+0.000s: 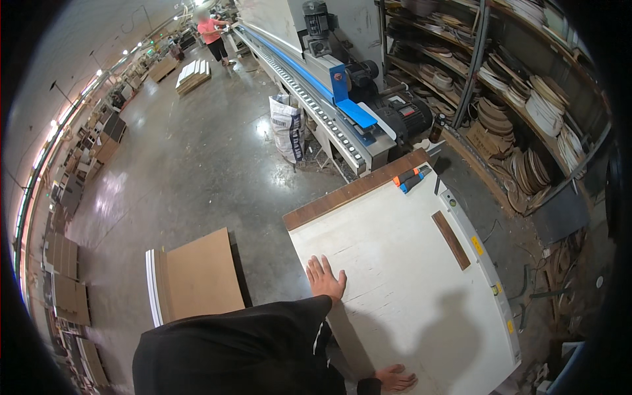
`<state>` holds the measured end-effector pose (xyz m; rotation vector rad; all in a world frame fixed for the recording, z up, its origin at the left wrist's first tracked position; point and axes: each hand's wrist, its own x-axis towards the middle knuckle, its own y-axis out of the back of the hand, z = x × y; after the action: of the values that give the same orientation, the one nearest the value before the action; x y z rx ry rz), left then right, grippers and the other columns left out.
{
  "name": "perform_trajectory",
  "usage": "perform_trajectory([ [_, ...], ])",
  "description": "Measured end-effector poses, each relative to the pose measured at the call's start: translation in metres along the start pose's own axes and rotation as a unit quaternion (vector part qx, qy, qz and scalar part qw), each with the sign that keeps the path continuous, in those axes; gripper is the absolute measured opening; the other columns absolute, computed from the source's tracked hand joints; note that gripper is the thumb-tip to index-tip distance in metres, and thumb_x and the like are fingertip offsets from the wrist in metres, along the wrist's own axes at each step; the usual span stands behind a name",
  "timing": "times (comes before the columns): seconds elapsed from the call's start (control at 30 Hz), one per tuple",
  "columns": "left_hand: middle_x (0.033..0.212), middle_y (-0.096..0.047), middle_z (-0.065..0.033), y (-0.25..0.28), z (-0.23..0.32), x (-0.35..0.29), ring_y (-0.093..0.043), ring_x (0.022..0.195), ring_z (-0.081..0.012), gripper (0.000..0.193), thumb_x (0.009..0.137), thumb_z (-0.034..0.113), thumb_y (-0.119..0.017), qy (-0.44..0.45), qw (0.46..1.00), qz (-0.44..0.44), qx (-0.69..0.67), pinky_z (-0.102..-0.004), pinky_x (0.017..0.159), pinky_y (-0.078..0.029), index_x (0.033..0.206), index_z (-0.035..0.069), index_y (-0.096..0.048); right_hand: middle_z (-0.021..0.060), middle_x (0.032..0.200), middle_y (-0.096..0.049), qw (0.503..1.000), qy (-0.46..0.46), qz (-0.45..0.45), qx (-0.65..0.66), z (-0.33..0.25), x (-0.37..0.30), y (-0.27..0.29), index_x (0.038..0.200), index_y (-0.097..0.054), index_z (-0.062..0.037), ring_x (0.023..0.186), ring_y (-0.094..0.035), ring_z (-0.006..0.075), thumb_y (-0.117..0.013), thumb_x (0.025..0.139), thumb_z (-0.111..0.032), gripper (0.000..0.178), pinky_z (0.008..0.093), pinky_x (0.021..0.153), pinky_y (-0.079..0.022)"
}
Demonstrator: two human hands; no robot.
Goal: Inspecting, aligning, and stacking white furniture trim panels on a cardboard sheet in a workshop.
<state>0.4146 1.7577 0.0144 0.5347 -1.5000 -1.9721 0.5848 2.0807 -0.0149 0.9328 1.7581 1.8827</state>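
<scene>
A white-topped worktable [388,263] stands before me, with a brown wood strip along its far edge. My left hand [326,280] lies palm down on its left edge, fingers spread and nothing in them. Lower down, my right hand [395,378] rests flat on the near part of the top, fingers stretched out to the right. A loose dark brown wood strip [451,240] lies to the right on the table. Near the far corner are hand tools [411,179] with orange and blue handles. A long pale spirit level [477,247] runs along the right edge.
A long machine with a blue guard [355,113] and motors stands beyond the table, a sack [287,128] beside it. Shelves [471,66] with coiled edging are at right. Brown panels [201,273] stand left. A person in a pink top [209,29] is far off.
</scene>
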Motion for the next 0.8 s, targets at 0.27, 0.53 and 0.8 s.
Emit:
perform_trajectory([
  [0.27, 0.165, -0.016, -0.0344, -0.001, 0.002, 0.004, -0.009, 0.156, -0.0474, 0.088, 0.097, 0.054, -0.05, -0.001, 1.0, -0.003, -0.006, -0.0548, 0.127, -0.003, 0.159, -0.003, -0.025, 0.0134, 0.151, -0.046, 1.0, 0.008, 0.011, 0.01, -0.001, 0.003, -0.009, 0.146, -0.044, -0.0069, 0.144, -0.041, 0.0317, -0.056, 0.101, -0.04, 0.057, 0.0496, 0.117, -0.033],
  [0.53, 0.166, -0.014, -0.0345, 0.0, 0.0, 0.002, -0.007, 0.156, -0.0473, 0.089, 0.097, 0.054, -0.05, 0.003, 1.0, -0.013, -0.009, -0.0547, 0.127, -0.002, 0.16, -0.004, -0.024, 0.0137, 0.151, -0.047, 0.999, 0.02, 0.019, 0.018, -0.003, 0.002, 0.002, 0.145, -0.044, -0.0065, 0.144, -0.041, 0.032, -0.056, 0.1, -0.04, 0.057, 0.0497, 0.117, -0.033],
  [0.8, 0.165, -0.015, -0.0349, 0.001, 0.001, 0.002, -0.008, 0.156, -0.0477, 0.088, 0.097, 0.053, -0.049, 0.001, 1.0, -0.009, -0.002, -0.0547, 0.127, -0.003, 0.159, -0.004, -0.024, 0.0141, 0.15, -0.047, 0.999, 0.033, 0.027, 0.027, -0.003, 0.001, 0.002, 0.144, -0.045, -0.0061, 0.144, -0.041, 0.0324, -0.057, 0.1, -0.039, 0.057, 0.0499, 0.117, -0.033],
])
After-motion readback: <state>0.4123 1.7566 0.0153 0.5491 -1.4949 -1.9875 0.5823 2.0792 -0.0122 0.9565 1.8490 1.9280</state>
